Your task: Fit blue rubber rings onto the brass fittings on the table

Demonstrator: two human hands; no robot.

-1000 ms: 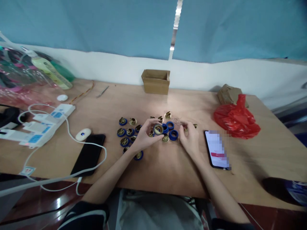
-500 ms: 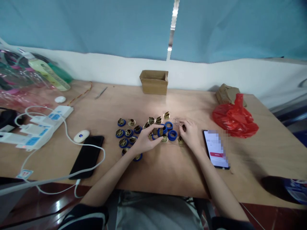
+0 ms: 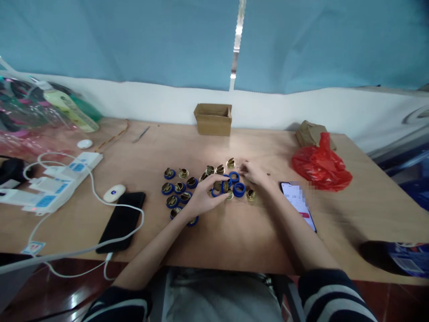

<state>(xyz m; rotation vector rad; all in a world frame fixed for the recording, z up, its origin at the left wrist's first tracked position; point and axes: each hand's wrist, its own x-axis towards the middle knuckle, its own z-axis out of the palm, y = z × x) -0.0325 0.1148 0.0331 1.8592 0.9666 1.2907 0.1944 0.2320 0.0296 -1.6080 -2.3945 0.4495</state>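
My left hand (image 3: pixel 205 197) is closed, pinching a round brass piece with a blue ring (image 3: pixel 225 185) on edge between thumb and fingers. To the right, my right hand (image 3: pixel 254 173) has its fingertips bunched low over the table beside some thin, wire-like rings; what they grip, if anything, is too small to make out. Between the hands lie loose blue rings (image 3: pixel 239 189). A bare brass piece (image 3: pixel 250 194) rests just below my right hand, another brass piece (image 3: pixel 231 163) above it. Left of my left hand, several brass pieces in blue rings (image 3: pixel 172 201) are spread out.
An open cardboard box (image 3: pixel 213 120) stands at the back. On the right are a red plastic bag (image 3: pixel 321 165), a lit phone (image 3: pixel 298 203) and a bottle (image 3: pixel 395 258). To the left, a black phone (image 3: pixel 122 221), white cables and a power strip (image 3: pixel 67 181) lie.
My right hand has shifted up and left, away from the brass piece below it, and its fingers have drawn together. My left hand keeps its hold. The view has tilted slightly.
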